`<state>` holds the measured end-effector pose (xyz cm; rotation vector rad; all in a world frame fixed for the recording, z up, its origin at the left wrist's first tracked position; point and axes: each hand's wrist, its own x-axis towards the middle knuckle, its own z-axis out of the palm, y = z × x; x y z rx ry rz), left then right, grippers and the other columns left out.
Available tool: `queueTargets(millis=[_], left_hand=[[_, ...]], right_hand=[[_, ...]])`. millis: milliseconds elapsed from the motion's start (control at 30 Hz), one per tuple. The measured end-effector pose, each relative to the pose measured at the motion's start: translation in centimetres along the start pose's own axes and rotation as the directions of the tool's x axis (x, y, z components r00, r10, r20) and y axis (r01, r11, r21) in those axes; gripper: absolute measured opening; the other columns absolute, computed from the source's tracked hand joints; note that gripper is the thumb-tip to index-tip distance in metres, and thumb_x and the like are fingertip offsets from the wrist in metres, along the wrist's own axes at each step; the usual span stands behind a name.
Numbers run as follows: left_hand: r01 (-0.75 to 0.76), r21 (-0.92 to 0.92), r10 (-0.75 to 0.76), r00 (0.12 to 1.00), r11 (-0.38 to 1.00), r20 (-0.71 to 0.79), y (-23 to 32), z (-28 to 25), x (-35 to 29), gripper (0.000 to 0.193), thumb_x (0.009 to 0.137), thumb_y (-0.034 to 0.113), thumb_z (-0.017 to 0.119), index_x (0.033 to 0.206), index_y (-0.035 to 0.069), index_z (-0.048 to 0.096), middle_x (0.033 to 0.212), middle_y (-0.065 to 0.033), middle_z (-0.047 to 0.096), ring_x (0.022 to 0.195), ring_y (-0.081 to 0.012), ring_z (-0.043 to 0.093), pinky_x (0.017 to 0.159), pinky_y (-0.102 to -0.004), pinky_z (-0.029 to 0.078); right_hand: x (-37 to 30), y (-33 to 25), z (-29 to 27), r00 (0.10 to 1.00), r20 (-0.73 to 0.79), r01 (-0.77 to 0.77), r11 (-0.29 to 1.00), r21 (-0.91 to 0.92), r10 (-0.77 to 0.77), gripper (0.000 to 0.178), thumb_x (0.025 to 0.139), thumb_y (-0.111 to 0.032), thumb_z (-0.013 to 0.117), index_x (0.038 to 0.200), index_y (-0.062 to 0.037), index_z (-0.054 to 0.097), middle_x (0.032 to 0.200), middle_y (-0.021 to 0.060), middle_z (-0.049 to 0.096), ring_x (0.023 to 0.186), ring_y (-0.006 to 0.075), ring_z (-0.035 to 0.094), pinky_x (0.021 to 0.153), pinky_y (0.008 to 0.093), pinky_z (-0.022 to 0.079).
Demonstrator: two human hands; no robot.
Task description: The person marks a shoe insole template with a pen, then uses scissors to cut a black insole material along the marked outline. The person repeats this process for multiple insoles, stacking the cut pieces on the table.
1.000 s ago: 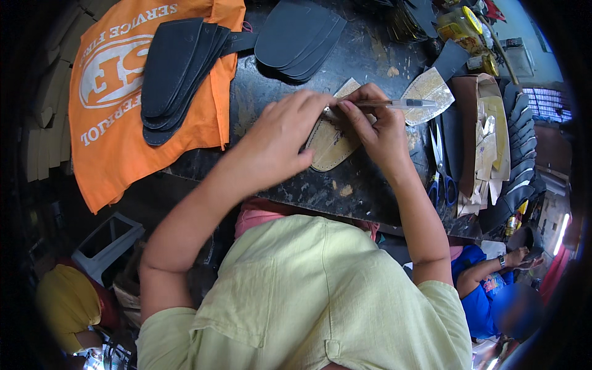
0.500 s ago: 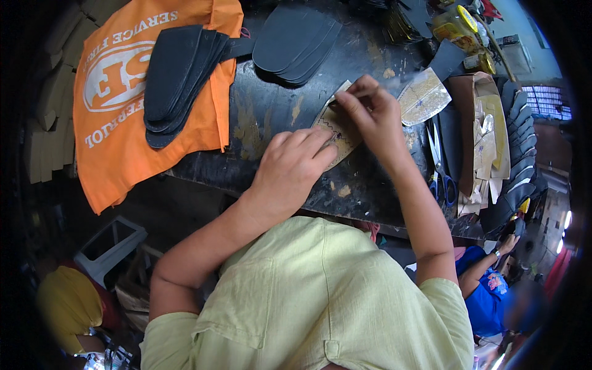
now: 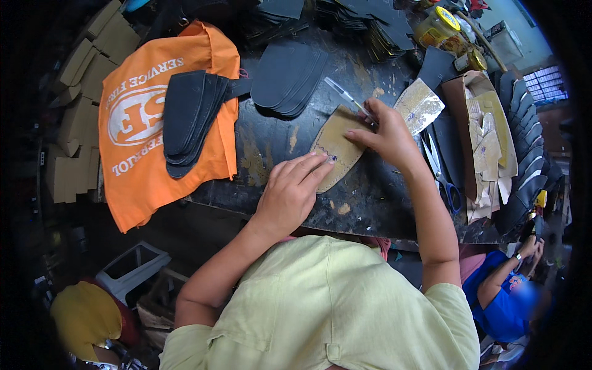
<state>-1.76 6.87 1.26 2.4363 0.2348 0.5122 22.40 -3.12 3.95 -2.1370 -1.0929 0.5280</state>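
Note:
On the dark worktable lies a tan tongue-shaped pattern piece with a stitched-looking edge and a zigzag pen mark. My left hand rests on its lower left part, fingers stretched flat over it. My right hand is at its upper right edge, the thumb reaching over the piece. Between the right fingers is a slim clear pen, slanting up to the left; part of it is hidden by the hand. Black tongue-shaped pieces lie in a fanned stack beyond my left hand.
Another black stack sits on an orange cloth bag at the left. To the right are a whitish pattern piece, blue-handled scissors and a box of paper patterns. Jars stand at the back. A co-worker in blue sits at lower right.
My right hand has lowered from the piece's upper end to its right edge, and the pen now shows clearly. More of the tan piece is uncovered. The whole view has shifted slightly.

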Motion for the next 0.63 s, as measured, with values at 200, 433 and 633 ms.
queueTargets(millis=[200,433,633], left_hand=[[0.203,-0.704,-0.331,0.942,0.681,-0.049,-0.3,-0.1,1.1,0.078,0.098,-0.005,0.061,0.165,0.002,0.02,0.149,-0.0218,0.051,0.127,-0.0234,0.061,0.105,-0.0362,0.05],[0.282,-0.614,-0.393,0.918,0.738,-0.05,-1.2,-1.6,4.3,0.065,0.099,-0.006,0.057,0.16,0.002,0.034,0.138,-0.0199,0.058,0.113,-0.0202,0.067,0.093,-0.0302,0.054],[0.348,0.181,-0.282,0.907,0.92,-0.314,-6.1,-6.8,9.3,0.072,0.089,0.02,0.078,0.153,0.008,0.047,0.142,-0.0216,0.06,0.123,-0.0359,0.064,0.103,-0.0434,0.051]], right_hand=[[0.0,1.4,-4.1,0.995,0.033,-0.096,0.816,0.57,0.094,0.035,0.092,-0.023,0.083,0.116,-0.0032,0.068,0.085,-0.0061,0.062,0.068,0.0008,0.05,0.059,0.0184,0.038],[2.7,5.5,-6.0,0.908,-0.415,0.136,0.891,0.433,0.063,0.028,0.098,-0.016,0.075,0.12,0.0007,0.069,0.095,-0.0017,0.071,0.074,0.002,0.056,0.064,0.021,0.045],[2.9,7.5,-8.0,0.854,-0.497,0.022,0.943,0.331,0.154,0.028,0.102,-0.025,0.072,0.121,-0.0052,0.072,0.088,-0.004,0.066,0.064,0.0016,0.054,0.056,0.0204,0.049]])
